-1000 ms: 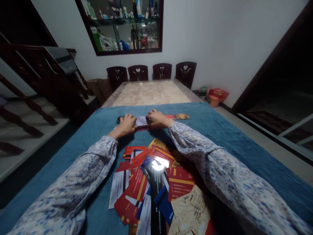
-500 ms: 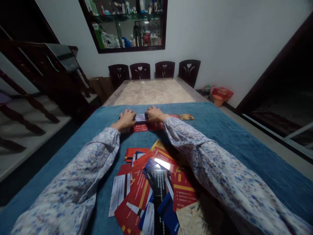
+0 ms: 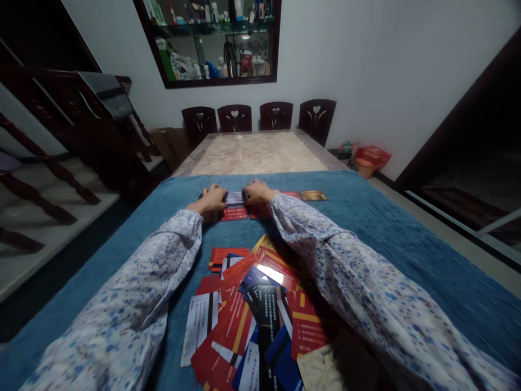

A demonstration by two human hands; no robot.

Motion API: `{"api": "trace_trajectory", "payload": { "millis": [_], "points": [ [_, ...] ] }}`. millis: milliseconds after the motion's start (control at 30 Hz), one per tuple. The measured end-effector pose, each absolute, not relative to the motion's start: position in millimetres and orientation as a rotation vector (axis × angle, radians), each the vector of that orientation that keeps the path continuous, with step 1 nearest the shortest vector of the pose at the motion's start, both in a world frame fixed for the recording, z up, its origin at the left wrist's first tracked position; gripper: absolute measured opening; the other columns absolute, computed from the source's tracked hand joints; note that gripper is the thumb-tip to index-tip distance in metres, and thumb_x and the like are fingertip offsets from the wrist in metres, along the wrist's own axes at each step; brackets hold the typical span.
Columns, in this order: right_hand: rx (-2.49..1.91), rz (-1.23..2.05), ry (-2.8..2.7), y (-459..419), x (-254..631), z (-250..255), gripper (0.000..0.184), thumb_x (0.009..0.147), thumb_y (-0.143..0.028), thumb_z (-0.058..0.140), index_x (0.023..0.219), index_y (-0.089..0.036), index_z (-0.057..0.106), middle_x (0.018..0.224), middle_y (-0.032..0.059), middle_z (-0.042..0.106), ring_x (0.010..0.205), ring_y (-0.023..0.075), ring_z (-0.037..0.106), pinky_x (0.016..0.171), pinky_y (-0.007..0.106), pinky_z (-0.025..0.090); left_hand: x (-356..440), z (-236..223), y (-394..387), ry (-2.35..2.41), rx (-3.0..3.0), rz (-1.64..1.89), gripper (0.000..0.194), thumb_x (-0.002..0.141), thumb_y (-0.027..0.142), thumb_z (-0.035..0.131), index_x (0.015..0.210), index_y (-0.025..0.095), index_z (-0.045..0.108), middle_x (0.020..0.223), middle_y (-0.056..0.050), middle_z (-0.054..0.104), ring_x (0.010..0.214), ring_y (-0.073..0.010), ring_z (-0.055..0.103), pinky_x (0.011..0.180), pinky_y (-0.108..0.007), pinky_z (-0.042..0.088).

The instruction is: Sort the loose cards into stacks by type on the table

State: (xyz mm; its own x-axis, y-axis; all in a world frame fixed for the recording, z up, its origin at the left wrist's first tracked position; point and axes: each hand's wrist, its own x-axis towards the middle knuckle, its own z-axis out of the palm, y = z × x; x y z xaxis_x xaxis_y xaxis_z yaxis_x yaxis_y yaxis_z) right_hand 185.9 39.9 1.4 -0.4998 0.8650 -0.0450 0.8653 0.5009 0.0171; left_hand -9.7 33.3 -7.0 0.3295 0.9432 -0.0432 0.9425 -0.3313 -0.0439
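Observation:
My left hand (image 3: 211,199) and my right hand (image 3: 259,192) reach out over the blue cloth, with fingers curled down at the two ends of a white card (image 3: 235,198). The fingertips press at its edges; whether it is one card or a small stack I cannot tell. Just nearer to me lie a red card (image 3: 234,214) and, partly under my right hand, another red card (image 3: 259,212). Beyond my right wrist a red card (image 3: 291,194) shows in part, with a gold-brown card (image 3: 313,195) beside it in the same row.
A loose heap of red, blue, black and white cards (image 3: 232,320) spreads between my forearms. The blue cloth (image 3: 391,244) covers the near part of the marble-topped table (image 3: 264,152). Several dark chairs (image 3: 275,115) stand at the far end, below a wall cabinet (image 3: 220,54).
Both hands stay at the ends of the white card, almost still. The whole view has shifted very slightly; the cards lie as before.

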Motion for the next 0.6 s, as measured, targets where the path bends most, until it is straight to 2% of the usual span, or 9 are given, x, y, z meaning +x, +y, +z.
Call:
{"api": "trace_trajectory", "payload": {
  "millis": [200, 367, 600],
  "points": [
    [1.521, -0.002, 2.643, 42, 184, 2, 0.046, 0.088, -0.035, 0.065, 0.131, -0.019, 0.071, 0.142, 0.0181, 0.065, 0.133, 0.0393, 0.050, 0.103, 0.050, 0.047, -13, -12, 41, -1.782, -2.584, 0.117, 0.040, 0.081, 0.020, 0.061, 0.120, 0.022, 0.070, 0.137, -0.013, 0.066, 0.140, -0.0405, 0.041, 0.107, -0.060, 0.040],
    [1.525, -0.010, 2.647, 43, 183, 2, 0.043, 0.087, -0.033, 0.067, 0.127, -0.020, 0.073, 0.139, 0.0172, 0.068, 0.132, 0.0377, 0.054, 0.104, 0.049, 0.048, -12, -12, 45, -1.783, -2.575, 0.150, 0.039, 0.081, 0.021, 0.059, 0.117, 0.023, 0.071, 0.134, -0.011, 0.067, 0.141, -0.0372, 0.040, 0.108, -0.054, 0.040],
    [1.527, -0.020, 2.658, 42, 184, 3, 0.041, 0.086, -0.033, 0.070, 0.125, -0.019, 0.076, 0.138, 0.0182, 0.068, 0.132, 0.0386, 0.055, 0.104, 0.050, 0.049, -13, -9, 48, -1.760, -2.620, 0.205, 0.039, 0.080, 0.022, 0.059, 0.117, 0.023, 0.071, 0.137, -0.012, 0.065, 0.142, -0.0370, 0.039, 0.110, -0.055, 0.040]
  ]
}}
